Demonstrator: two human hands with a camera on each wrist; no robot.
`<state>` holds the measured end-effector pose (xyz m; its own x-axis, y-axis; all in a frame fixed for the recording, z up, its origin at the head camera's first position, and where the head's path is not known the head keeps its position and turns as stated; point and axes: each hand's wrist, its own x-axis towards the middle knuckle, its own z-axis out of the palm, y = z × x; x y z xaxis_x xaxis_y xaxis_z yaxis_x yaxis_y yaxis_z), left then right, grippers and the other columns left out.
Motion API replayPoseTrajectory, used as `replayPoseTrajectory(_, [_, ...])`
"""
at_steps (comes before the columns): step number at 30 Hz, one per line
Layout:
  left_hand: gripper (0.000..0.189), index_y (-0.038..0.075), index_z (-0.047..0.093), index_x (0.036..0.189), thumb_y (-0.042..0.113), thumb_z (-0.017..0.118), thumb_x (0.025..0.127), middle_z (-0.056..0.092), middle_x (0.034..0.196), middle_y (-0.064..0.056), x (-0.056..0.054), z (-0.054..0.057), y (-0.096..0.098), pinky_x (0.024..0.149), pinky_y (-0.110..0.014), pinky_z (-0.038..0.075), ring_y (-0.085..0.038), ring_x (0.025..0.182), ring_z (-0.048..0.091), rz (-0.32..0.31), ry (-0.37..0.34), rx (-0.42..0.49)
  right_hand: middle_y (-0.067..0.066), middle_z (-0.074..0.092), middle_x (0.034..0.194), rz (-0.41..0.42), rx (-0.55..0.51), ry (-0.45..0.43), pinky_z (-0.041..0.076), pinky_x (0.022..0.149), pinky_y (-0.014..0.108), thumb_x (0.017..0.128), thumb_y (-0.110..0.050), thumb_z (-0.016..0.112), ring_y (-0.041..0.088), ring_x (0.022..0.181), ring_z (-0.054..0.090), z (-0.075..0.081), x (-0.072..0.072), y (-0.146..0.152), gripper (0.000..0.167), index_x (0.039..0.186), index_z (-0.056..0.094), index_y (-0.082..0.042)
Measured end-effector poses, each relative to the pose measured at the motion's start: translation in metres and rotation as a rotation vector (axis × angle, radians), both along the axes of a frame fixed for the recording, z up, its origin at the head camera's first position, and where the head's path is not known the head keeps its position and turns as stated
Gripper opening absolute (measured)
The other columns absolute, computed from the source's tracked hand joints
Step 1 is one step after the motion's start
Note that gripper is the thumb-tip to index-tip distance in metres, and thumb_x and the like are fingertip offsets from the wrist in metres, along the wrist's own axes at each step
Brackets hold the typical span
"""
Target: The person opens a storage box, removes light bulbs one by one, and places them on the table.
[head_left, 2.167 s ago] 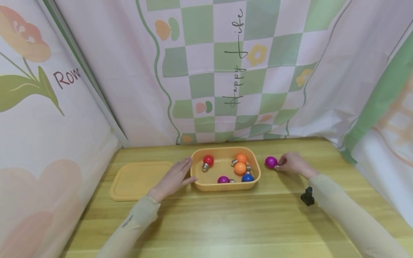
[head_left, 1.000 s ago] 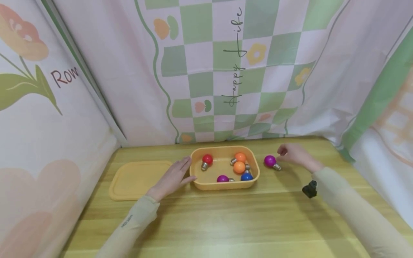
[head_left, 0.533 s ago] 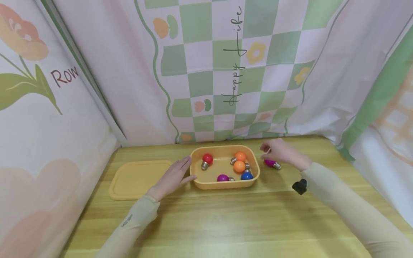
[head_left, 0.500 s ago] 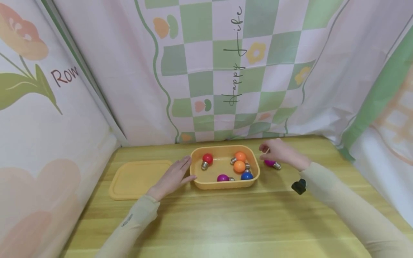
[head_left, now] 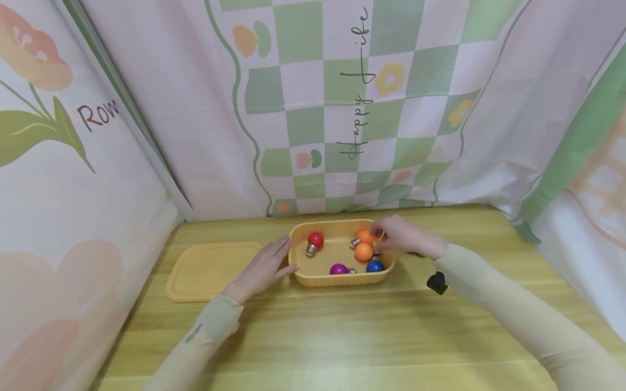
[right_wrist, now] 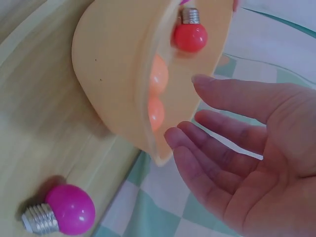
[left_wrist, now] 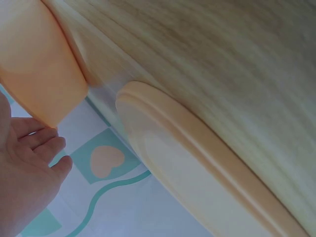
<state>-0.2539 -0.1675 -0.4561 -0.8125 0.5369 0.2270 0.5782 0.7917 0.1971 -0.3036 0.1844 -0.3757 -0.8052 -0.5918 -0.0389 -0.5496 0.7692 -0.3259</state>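
A yellow-orange plastic box (head_left: 313, 280) stands on the wooden table with several small light bulbs inside. In it lie a red bulb (head_left: 315, 240), an orange bulb (head_left: 363, 252) beside another orange one, a blue bulb (head_left: 375, 265) and a purple bulb (head_left: 338, 269). My left hand (head_left: 259, 271) rests against the box's left end, fingers extended. Over the right rim hovers my right hand (head_left: 408, 237), fingers loosely bent and holding nothing, near the orange bulbs. A second purple bulb (right_wrist: 71, 209) lies on the table outside the box, mostly hidden behind the right hand in the head view.
The box's flat lid (head_left: 210, 271) lies on the table to the left, partly behind the left hand. A small black object (head_left: 437, 283) shows at the right sleeve. Patterned curtains (head_left: 342, 108) hang behind and along both sides of the table.
My right hand let go of the purple bulb, leaving it on the table, then moved left to above the box's right rim. The left hand has stayed at the box.
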Motion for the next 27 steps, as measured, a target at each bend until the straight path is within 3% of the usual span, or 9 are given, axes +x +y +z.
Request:
replayPoseTrajectory(16, [0.075,-0.007,0.035,0.149,0.044,0.057,0.099,0.037,0.156,-0.026,0.001,0.000,0.001,0.122,-0.053,0.031,-0.039,0.146,0.037,0.008,-0.015,0.008,0.014,0.071,0.094,0.143,0.046,0.055,0.059,0.076,0.036,0.078,0.000,0.076,0.024,0.084,0.066,-0.021,-0.008,-0.018,0.023,0.099,0.068,0.001])
replayPoseTrajectory(27, [0.075,-0.007,0.035,0.149,0.045,0.056,0.099,0.035,0.157,-0.025,0.001,-0.001,0.000,0.123,-0.052,0.029,-0.038,0.147,0.036,0.009,-0.026,0.019,0.011,0.071,0.093,0.143,0.075,0.051,0.056,0.074,0.033,0.075,0.000,0.077,0.019,0.081,0.062,-0.029,-0.013,-0.022,0.026,0.101,0.070,-0.001])
